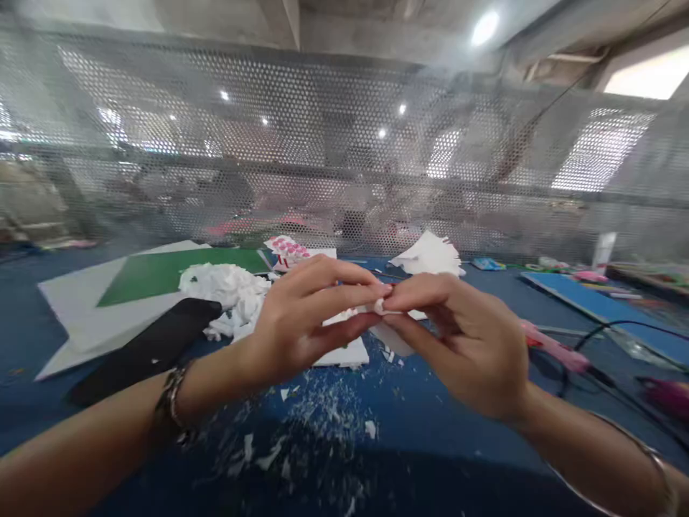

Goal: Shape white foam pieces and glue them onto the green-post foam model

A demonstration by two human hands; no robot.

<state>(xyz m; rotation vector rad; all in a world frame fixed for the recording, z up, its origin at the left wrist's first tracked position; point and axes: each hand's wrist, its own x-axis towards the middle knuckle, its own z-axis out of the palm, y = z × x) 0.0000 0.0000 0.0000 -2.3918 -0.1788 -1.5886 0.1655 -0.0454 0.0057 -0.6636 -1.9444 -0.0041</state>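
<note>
My left hand point(317, 309) and my right hand point(463, 337) meet above the middle of the table, fingertips together. Both pinch a small white piece of paper point(380, 307) that looks rolled or folded; most of it is hidden by the fingers. A pale rounded sheet point(392, 339) shows just beneath the fingertips, and I cannot tell whether it joins the held piece. Partly behind my left hand lies a white pad or stack of paper point(347, 354). White scraps point(370, 429) and fine crumbs are scattered on the blue table point(430, 445) below.
Crumpled white paper point(229, 283) is heaped left, beside a black phone-like slab point(156, 352) and a green sheet point(188, 269). White cut sheets point(428, 253) lie at the back. A pink glue gun point(554, 348) with a cable and a blue board point(608, 309) are right. Perforated metal point(344, 158) stands behind.
</note>
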